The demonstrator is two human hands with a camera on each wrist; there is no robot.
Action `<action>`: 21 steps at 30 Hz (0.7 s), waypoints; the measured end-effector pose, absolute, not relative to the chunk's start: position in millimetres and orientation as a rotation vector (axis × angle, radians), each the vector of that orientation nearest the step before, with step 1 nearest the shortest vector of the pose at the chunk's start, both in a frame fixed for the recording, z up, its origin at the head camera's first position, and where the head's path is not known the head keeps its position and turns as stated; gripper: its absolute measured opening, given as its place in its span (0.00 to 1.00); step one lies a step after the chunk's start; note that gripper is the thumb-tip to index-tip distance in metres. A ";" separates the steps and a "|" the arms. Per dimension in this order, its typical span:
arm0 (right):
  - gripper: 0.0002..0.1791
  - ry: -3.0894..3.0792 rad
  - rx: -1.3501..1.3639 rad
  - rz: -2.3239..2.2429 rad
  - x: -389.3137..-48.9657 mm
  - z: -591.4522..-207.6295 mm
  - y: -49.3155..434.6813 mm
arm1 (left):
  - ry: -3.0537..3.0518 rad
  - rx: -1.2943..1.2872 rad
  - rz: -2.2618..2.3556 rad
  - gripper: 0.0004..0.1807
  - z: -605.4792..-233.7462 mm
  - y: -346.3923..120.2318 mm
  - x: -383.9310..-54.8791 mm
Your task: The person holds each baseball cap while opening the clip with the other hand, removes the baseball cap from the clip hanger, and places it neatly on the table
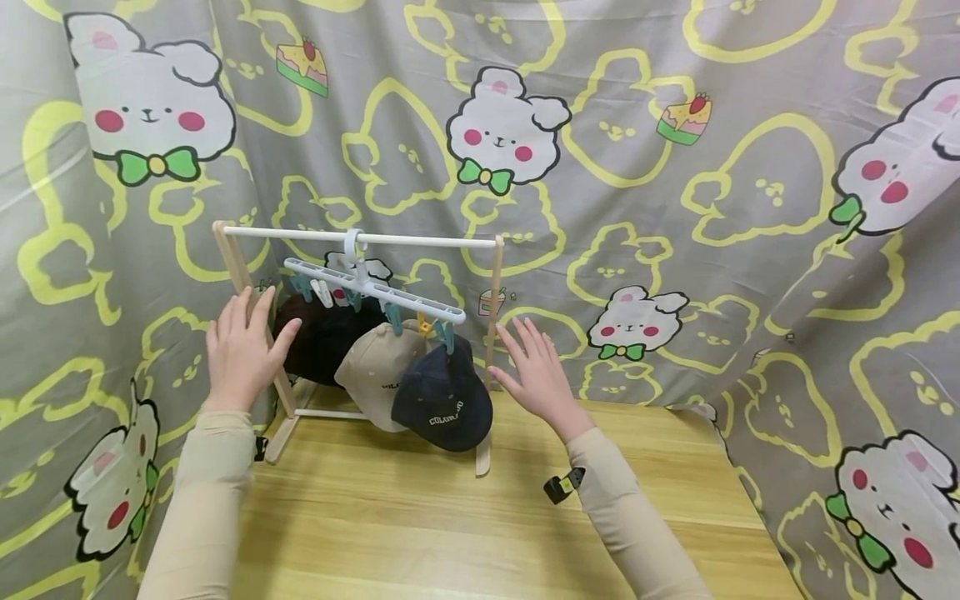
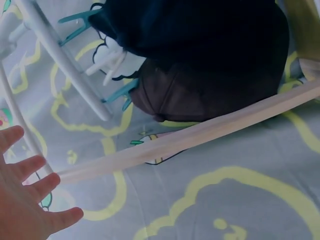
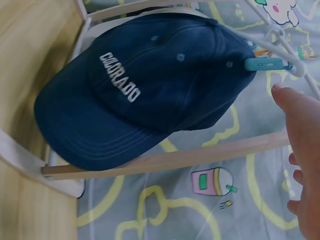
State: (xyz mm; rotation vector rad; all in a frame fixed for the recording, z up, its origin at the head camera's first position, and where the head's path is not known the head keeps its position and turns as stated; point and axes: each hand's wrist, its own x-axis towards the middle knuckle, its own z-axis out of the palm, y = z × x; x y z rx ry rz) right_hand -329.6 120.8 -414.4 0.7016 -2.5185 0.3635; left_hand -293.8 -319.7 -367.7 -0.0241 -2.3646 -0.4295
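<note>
Left hand (image 1: 243, 357) at nine o'clock, right hand (image 1: 543, 379) at three, flank the clipped caps (image 1: 371, 367), fingers extended wide, empty; clipping looks finished, the next move probably wanting careful withdrawal

My left hand (image 1: 243, 358) raised, fingers (image 2: 44, 187) spread, thumb (image 1: 288, 337) angled toward my right hand (image 1: 543, 379), also raised, its fingers straight, thumb apart. My left forearm (image 1: 198, 517), right forearm (image 1: 637, 521) reach forward, slanting inward.

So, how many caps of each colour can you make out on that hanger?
Navy cap: 1
Beige cap: 1
Black or very dark caps: 2, overlapping, easier to separate in the left wrist view
Total caps visible: 4
</note>
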 end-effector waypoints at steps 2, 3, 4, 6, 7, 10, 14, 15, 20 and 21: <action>0.38 -2.496 0.709 0.369 -331.1 -408.3 117.6 | -2.365 -0.029 -0.425 0.37 -362.8 -320.3 -296.0; 0.38 -2.486 0.711 0.372 -332.0 -405.5 116.2 | -2.363 -0.031 -0.418 0.37 -360.4 -320.7 -297.2; 0.37 -2.475 0.713 0.377 -333.0 -402.7 114.7 | -2.358 -0.034 -0.408 0.37 -357.8 -321.1 -298.3; 0.36 -2.442 0.724 0.383 -335.2 -396.8 111.8 | -2.344 -0.036 -0.389 0.37 -353.0 -322.4 -301.0; 0.36 -2.422 0.732 0.386 -336.4 -393.8 110.3 | -2.337 -0.037 -0.382 0.38 -350.3 -323.0 -301.9; 0.35 -2.364 0.753 0.386 -339.8 -384.0 105.7 | -2.322 -0.032 -0.364 0.38 -342.4 -325.2 -304.7; 0.35 -2.294 0.786 0.365 -344.4 -370.4 99.6 | -2.326 -0.031 -0.353 0.38 -332.2 -327.8 -308.6; 0.35 -2.272 0.798 0.358 -345.9 -367.5 98.1 | -2.330 -0.033 -0.351 0.38 -329.6 -328.2 -309.8; 0.34 -2.164 0.854 0.328 -352.6 -347.2 88.2 | -2.349 -0.040 -0.346 0.37 -315.9 -330.6 -317.2; 0.34 -2.145 0.861 0.329 -354.0 -342.5 86.0 | -2.351 -0.044 -0.350 0.37 -313.4 -331.2 -318.7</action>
